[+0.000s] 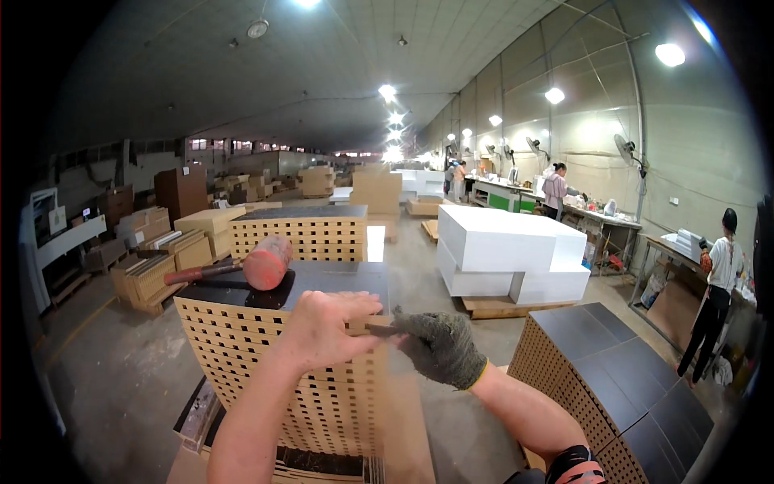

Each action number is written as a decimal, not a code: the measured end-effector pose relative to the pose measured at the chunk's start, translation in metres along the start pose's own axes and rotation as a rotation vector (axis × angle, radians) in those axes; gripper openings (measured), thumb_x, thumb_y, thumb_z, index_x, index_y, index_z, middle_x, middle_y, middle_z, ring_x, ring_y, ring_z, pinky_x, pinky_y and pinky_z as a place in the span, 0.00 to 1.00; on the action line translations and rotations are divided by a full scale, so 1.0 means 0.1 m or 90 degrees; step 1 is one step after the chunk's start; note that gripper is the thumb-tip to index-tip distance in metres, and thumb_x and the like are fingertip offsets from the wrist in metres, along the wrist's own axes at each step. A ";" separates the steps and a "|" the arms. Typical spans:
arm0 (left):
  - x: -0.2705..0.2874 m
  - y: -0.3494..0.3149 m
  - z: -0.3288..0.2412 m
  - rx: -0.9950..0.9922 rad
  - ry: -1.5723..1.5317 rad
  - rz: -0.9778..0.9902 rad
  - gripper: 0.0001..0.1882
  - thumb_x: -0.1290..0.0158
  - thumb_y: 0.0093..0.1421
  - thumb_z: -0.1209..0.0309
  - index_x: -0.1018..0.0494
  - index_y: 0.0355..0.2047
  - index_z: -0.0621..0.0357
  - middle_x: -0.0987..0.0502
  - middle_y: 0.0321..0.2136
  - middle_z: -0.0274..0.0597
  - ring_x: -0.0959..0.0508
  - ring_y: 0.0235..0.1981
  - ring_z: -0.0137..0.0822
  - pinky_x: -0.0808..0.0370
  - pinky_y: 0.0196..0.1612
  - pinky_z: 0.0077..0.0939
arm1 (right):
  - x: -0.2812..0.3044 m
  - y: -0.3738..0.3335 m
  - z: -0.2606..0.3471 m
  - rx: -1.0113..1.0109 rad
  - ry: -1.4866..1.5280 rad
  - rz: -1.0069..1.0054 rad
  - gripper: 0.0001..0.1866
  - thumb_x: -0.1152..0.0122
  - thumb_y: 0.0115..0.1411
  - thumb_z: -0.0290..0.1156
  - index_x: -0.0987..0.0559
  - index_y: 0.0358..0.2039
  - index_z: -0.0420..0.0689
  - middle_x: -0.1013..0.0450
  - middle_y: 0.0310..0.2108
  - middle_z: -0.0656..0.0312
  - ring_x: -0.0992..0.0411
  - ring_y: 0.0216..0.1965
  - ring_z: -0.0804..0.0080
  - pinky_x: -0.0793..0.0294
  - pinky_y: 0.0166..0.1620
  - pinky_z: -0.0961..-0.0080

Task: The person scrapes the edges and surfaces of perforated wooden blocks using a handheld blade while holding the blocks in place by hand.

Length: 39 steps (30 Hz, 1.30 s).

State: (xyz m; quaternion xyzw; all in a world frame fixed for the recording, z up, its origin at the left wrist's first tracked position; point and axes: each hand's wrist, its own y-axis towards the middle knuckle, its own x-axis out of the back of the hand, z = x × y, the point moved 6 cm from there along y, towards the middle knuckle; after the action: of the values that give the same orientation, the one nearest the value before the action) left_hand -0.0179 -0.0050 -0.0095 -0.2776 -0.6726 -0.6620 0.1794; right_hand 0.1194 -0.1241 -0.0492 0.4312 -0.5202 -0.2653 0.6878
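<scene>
My bare left hand (322,329) rests at the near right corner of a tall stack of slotted tan panels (242,343) with a dark top. Its fingers stretch along the top edge, and the thumb sits apart, lower down against the slotted side. Just to the right, my right hand (442,345), in a grey knit glove with a yellow cuff, is closed on a thin, flat, dark piece (380,329). That piece points left between my left thumb and fingers; its exact kind is unclear. A mallet with a worn red head (268,262) lies on top of the stack.
Another slotted stack (298,234) stands just behind. At right is a dark-topped slotted stack (605,355); beyond it, white blocks (508,246) sit on a wooden pallet (516,308). One person (720,278) stands at a bench on the right, others work farther back.
</scene>
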 end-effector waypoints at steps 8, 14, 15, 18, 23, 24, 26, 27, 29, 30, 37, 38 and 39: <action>0.02 0.01 -0.01 0.049 -0.011 0.024 0.24 0.25 0.44 0.66 0.16 0.43 0.61 0.16 0.46 0.51 0.16 0.50 0.45 0.18 0.53 0.32 | 0.25 -0.07 -0.13 -0.098 0.090 -0.233 0.09 0.31 0.60 0.27 0.15 0.41 0.43 0.21 0.25 0.55 0.21 0.26 0.63 0.24 0.31 0.67; -0.02 0.02 0.02 0.076 -0.007 0.018 0.22 0.27 0.47 0.65 0.15 0.42 0.60 0.15 0.45 0.48 0.15 0.49 0.45 0.18 0.52 0.32 | 0.02 -0.34 -0.11 -0.094 0.055 -0.076 0.10 0.30 0.59 0.28 0.15 0.42 0.41 0.20 0.27 0.53 0.20 0.27 0.61 0.22 0.33 0.69; -0.02 0.02 0.02 0.059 -0.002 0.022 0.23 0.26 0.46 0.66 0.16 0.43 0.60 0.15 0.45 0.48 0.15 0.49 0.45 0.18 0.52 0.32 | -0.02 -0.38 -0.12 -0.097 0.053 -0.040 0.11 0.30 0.59 0.27 0.15 0.43 0.40 0.20 0.28 0.53 0.20 0.28 0.61 0.22 0.35 0.69; -0.01 0.00 0.02 0.030 0.004 0.042 0.26 0.25 0.44 0.67 0.17 0.45 0.60 0.15 0.47 0.48 0.16 0.51 0.45 0.18 0.53 0.33 | -0.08 -0.45 -0.15 -0.085 0.041 -0.049 0.12 0.29 0.57 0.27 0.15 0.42 0.41 0.19 0.29 0.54 0.19 0.29 0.58 0.21 0.35 0.66; 0.02 -0.02 0.01 0.014 -0.025 0.067 0.34 0.22 0.37 0.68 0.19 0.48 0.61 0.16 0.49 0.49 0.17 0.53 0.47 0.19 0.55 0.34 | -0.08 -0.44 -0.16 -0.029 0.043 -0.114 0.12 0.25 0.54 0.31 0.14 0.39 0.45 0.21 0.24 0.55 0.21 0.24 0.58 0.23 0.28 0.66; 0.02 -0.02 0.00 0.002 -0.025 0.059 0.35 0.21 0.35 0.67 0.19 0.47 0.61 0.16 0.49 0.50 0.17 0.54 0.48 0.19 0.55 0.34 | -0.09 -0.44 -0.14 -0.018 0.031 -0.099 0.12 0.25 0.53 0.31 0.14 0.39 0.46 0.21 0.24 0.55 0.21 0.23 0.57 0.23 0.27 0.66; 0.02 -0.02 0.00 0.001 -0.028 0.053 0.32 0.24 0.39 0.64 0.19 0.46 0.57 0.16 0.48 0.49 0.17 0.52 0.48 0.19 0.53 0.35 | -0.09 -0.43 -0.10 0.002 -0.003 -0.084 0.13 0.25 0.53 0.32 0.14 0.39 0.46 0.21 0.23 0.56 0.21 0.23 0.57 0.23 0.27 0.66; 0.02 -0.02 0.00 -0.002 -0.030 0.047 0.30 0.26 0.40 0.62 0.19 0.46 0.55 0.16 0.48 0.49 0.17 0.52 0.48 0.19 0.52 0.36 | -0.08 -0.44 -0.07 0.012 -0.025 -0.086 0.13 0.25 0.52 0.32 0.14 0.39 0.47 0.21 0.23 0.56 0.22 0.23 0.57 0.24 0.26 0.66; 0.01 -0.03 0.00 -0.009 -0.017 0.044 0.32 0.25 0.39 0.61 0.19 0.46 0.55 0.16 0.48 0.48 0.17 0.52 0.47 0.18 0.52 0.36 | -0.08 -0.44 -0.05 0.019 -0.050 -0.084 0.13 0.25 0.52 0.33 0.14 0.39 0.48 0.22 0.23 0.57 0.22 0.22 0.57 0.24 0.25 0.65; 0.01 -0.03 0.00 -0.017 -0.014 0.037 0.32 0.24 0.39 0.60 0.19 0.47 0.54 0.16 0.48 0.48 0.17 0.52 0.47 0.18 0.52 0.36 | -0.09 -0.43 -0.04 0.016 -0.052 -0.082 0.13 0.25 0.52 0.33 0.15 0.39 0.48 0.22 0.22 0.57 0.22 0.22 0.57 0.24 0.25 0.65; -0.03 -0.04 -0.01 -0.028 0.014 0.027 0.36 0.20 0.32 0.63 0.19 0.44 0.60 0.15 0.46 0.47 0.16 0.51 0.46 0.18 0.53 0.34 | -0.12 -0.41 -0.08 0.009 -0.009 -0.096 0.13 0.25 0.53 0.34 0.15 0.40 0.49 0.22 0.22 0.58 0.22 0.22 0.58 0.24 0.26 0.64; -0.03 -0.04 -0.01 -0.029 0.018 0.024 0.36 0.20 0.32 0.63 0.19 0.44 0.60 0.15 0.46 0.47 0.16 0.51 0.46 0.18 0.53 0.34 | -0.13 -0.40 -0.09 -0.008 -0.003 -0.081 0.13 0.26 0.54 0.34 0.14 0.40 0.48 0.22 0.22 0.57 0.21 0.22 0.58 0.24 0.26 0.64; -0.02 -0.04 -0.02 -0.035 0.018 0.016 0.36 0.20 0.32 0.63 0.19 0.44 0.60 0.15 0.46 0.47 0.16 0.51 0.46 0.18 0.53 0.34 | -0.13 -0.40 -0.10 -0.019 0.008 -0.070 0.13 0.26 0.55 0.34 0.14 0.41 0.48 0.21 0.23 0.56 0.21 0.23 0.58 0.23 0.27 0.65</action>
State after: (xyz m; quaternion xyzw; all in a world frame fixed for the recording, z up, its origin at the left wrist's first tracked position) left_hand -0.0186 -0.0071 -0.0140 -0.2814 -0.6480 -0.6820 0.1892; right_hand 0.1278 -0.1300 -0.0913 0.4507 -0.4875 -0.3076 0.6816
